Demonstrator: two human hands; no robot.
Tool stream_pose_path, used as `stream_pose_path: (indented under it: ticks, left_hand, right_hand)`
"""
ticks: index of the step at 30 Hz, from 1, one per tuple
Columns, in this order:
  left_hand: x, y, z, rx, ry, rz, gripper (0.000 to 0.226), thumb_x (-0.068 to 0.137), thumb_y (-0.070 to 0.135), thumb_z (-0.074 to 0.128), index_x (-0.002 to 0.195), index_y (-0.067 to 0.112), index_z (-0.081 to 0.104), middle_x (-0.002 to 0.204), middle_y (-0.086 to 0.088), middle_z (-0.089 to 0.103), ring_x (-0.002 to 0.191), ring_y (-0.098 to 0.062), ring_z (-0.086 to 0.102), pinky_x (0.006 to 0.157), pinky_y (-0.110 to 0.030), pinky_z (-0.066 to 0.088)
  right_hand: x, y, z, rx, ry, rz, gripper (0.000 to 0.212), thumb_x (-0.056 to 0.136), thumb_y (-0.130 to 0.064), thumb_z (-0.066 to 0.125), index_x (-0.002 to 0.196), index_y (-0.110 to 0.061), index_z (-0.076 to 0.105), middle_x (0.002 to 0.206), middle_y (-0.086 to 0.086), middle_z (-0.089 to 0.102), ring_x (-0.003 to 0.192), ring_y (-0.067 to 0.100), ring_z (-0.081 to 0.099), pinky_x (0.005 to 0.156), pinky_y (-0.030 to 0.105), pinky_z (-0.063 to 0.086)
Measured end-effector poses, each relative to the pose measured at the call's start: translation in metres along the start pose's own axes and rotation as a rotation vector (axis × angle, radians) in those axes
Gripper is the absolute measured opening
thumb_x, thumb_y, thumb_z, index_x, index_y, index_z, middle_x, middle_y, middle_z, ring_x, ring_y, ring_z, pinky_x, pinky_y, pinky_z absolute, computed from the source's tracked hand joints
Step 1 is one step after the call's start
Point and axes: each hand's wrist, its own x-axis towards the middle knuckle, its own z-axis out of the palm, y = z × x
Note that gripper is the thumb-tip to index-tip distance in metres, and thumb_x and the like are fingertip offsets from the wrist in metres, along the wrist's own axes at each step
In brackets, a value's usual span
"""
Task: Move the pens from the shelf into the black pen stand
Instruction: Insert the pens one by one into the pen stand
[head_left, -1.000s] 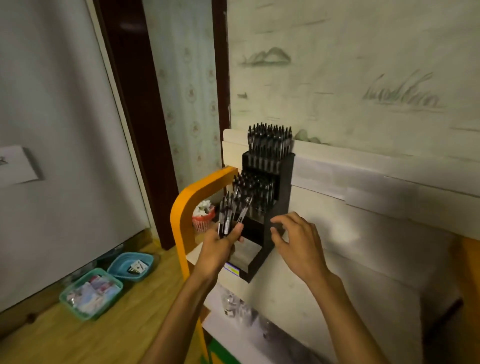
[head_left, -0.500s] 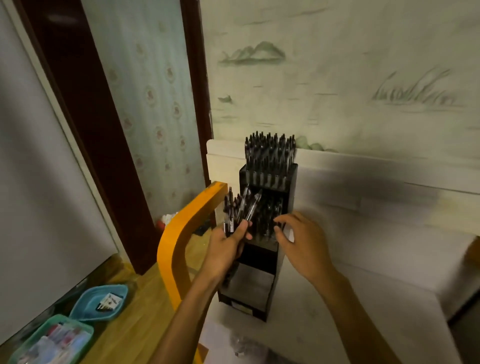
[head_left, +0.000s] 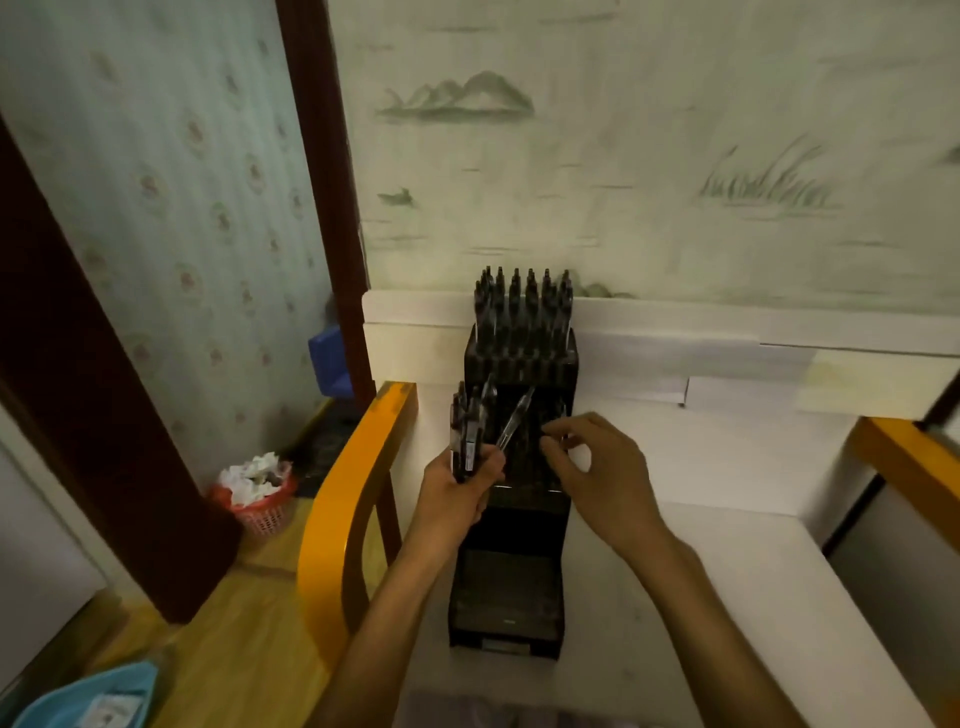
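Observation:
A tall black pen stand (head_left: 511, 540) with stepped tiers stands on the white shelf top (head_left: 727, 597) against the wall. Its top tier (head_left: 522, 332) is packed with several black pens, and the middle tier holds more. My left hand (head_left: 457, 493) grips a bundle of several black pens (head_left: 470, 431) upright at the stand's left side, one clear pen leaning right. My right hand (head_left: 597, 467) is over the middle tier, thumb and fingertips pinching a pen there (head_left: 553, 444). The lower tier looks dark and I cannot tell its contents.
An orange curved frame (head_left: 358, 493) runs along the shelf's left edge, and another orange part (head_left: 909, 457) shows at the right. On the wooden floor at left are a red basket of paper scraps (head_left: 260, 493), a blue box (head_left: 330, 364) and a teal tray (head_left: 88, 701).
The view has swung down and closer over the stand. My left hand stays at the stand's left with its bundle. My right hand has closed its fingertips over the middle tier.

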Motion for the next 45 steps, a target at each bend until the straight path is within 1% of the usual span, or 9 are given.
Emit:
stream_pose_path:
  ticks: [6, 9, 13, 18, 23, 29, 32, 36, 45]
  left_hand:
    - [0.011, -0.002, -0.014, 0.031, -0.081, 0.005, 0.013, 0.095, 0.024, 0.063, 0.104, 0.015, 0.068, 0.066, 0.009, 0.063, 0.048, 0.001, 0.051, 0.046, -0.013, 0.039]
    - [0.015, -0.002, -0.014, -0.002, -0.112, 0.011, 0.007, 0.095, 0.020, 0.063, 0.099, 0.017, 0.067, 0.065, 0.008, 0.064, 0.046, 0.002, 0.051, 0.044, -0.013, 0.038]
    - [0.016, -0.002, -0.011, -0.028, -0.157, 0.052, 0.005, 0.095, 0.019, 0.063, 0.093, 0.016, 0.066, 0.065, 0.005, 0.061, 0.047, 0.001, 0.049, 0.045, -0.012, 0.039]
    - [0.019, -0.005, -0.008, -0.026, -0.148, 0.052, 0.016, 0.095, 0.024, 0.062, 0.106, 0.013, 0.066, 0.084, -0.004, 0.070, 0.051, 0.001, 0.054, 0.048, -0.012, 0.041]
    - [0.024, -0.010, -0.015, 0.039, -0.101, 0.061, 0.023, 0.096, 0.034, 0.059, 0.101, 0.013, 0.066, 0.086, -0.007, 0.072, 0.051, 0.000, 0.053, 0.048, -0.014, 0.040]
    - [0.034, -0.011, -0.038, 0.123, -0.087, 0.048, 0.018, 0.098, 0.029, 0.057, 0.097, 0.014, 0.068, 0.065, 0.005, 0.060, 0.046, 0.003, 0.051, 0.047, -0.012, 0.037]
    - [0.036, -0.010, -0.049, 0.138, -0.171, 0.060, 0.015, 0.100, 0.023, 0.055, 0.091, 0.013, 0.063, 0.058, 0.005, 0.055, 0.044, -0.003, 0.044, 0.043, -0.013, 0.034]
    - [0.035, -0.009, -0.060, 0.153, -0.214, 0.066, 0.014, 0.101, 0.022, 0.052, 0.089, 0.014, 0.053, 0.046, 0.006, 0.050, 0.039, -0.002, 0.040, 0.041, -0.018, 0.032]
    - [0.034, -0.011, -0.072, 0.086, -0.256, 0.081, 0.016, 0.100, 0.022, 0.054, 0.089, 0.010, 0.056, 0.063, 0.003, 0.057, 0.048, -0.009, 0.042, 0.043, -0.021, 0.032]
  right_hand:
    - [0.006, -0.029, 0.011, 0.165, 0.018, 0.081, 0.006, 0.094, -0.030, 0.063, 0.095, -0.033, 0.068, 0.094, -0.017, 0.066, 0.089, -0.002, 0.060, 0.076, 0.008, 0.044]
    - [0.009, -0.030, 0.017, 0.213, 0.023, 0.148, 0.005, 0.094, -0.031, 0.064, 0.095, -0.033, 0.069, 0.091, -0.019, 0.067, 0.089, -0.001, 0.061, 0.075, 0.009, 0.047]
    - [0.010, -0.028, 0.016, 0.303, 0.019, 0.221, 0.010, 0.093, -0.031, 0.065, 0.091, -0.025, 0.072, 0.082, -0.012, 0.069, 0.081, 0.004, 0.064, 0.071, 0.012, 0.049]
    - [0.012, -0.029, 0.016, 0.460, 0.057, 0.304, 0.015, 0.094, -0.027, 0.064, 0.096, -0.017, 0.074, 0.082, -0.005, 0.074, 0.080, 0.008, 0.069, 0.073, 0.014, 0.052]
    - [0.016, -0.026, 0.008, 0.575, 0.197, 0.337, 0.016, 0.096, -0.019, 0.061, 0.099, -0.008, 0.072, 0.083, 0.002, 0.075, 0.078, 0.012, 0.071, 0.069, 0.013, 0.052]
    - [0.021, -0.012, 0.002, 0.367, 0.259, 0.285, 0.012, 0.097, -0.026, 0.058, 0.102, -0.020, 0.068, 0.087, -0.004, 0.073, 0.083, 0.012, 0.070, 0.076, 0.025, 0.057]
    - [0.019, -0.004, 0.005, 0.175, 0.237, 0.229, 0.011, 0.097, -0.030, 0.058, 0.105, -0.028, 0.065, 0.091, -0.013, 0.070, 0.086, 0.006, 0.068, 0.078, 0.020, 0.055]
    - [0.016, 0.001, 0.012, 0.102, 0.209, 0.212, 0.017, 0.096, -0.034, 0.058, 0.110, -0.027, 0.065, 0.095, -0.015, 0.069, 0.089, 0.004, 0.067, 0.080, 0.020, 0.054]
    - [0.011, 0.007, 0.026, -0.025, 0.149, 0.199, 0.027, 0.097, -0.032, 0.058, 0.119, -0.019, 0.067, 0.103, -0.009, 0.069, 0.092, 0.005, 0.064, 0.081, 0.012, 0.048]
